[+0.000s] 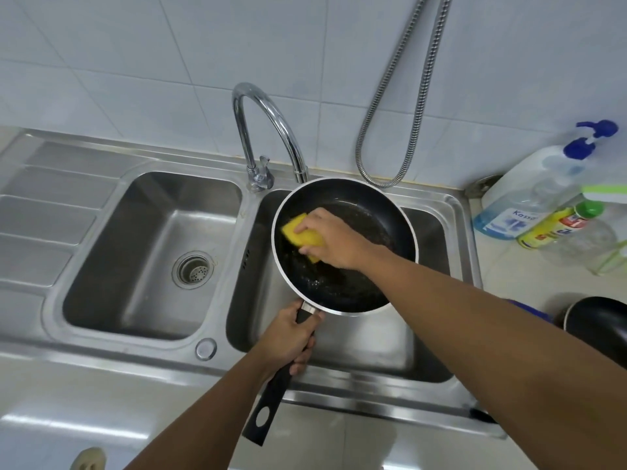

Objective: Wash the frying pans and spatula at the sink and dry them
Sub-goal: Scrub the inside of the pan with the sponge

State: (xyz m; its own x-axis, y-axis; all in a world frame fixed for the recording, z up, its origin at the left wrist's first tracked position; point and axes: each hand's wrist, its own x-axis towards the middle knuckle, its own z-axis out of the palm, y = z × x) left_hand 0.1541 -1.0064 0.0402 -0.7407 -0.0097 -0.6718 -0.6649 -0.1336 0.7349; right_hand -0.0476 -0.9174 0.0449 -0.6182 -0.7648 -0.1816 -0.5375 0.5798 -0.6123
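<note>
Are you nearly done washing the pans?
Not yet. Nothing looks finished. The left hand holds the frying pan by its handle over the right sink basin while the right hand scrubs inside with a yellow sponge. A second black pan waits right of the sink. Rinsing and drying remain; no spatula is in view.

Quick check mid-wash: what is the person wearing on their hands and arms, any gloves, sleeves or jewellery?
Nothing is worn. The left hand and right hand have no gloves and no visible rings. Both wrists show no watch or band, and both forearms are uncovered, with no sleeve in view.
</note>
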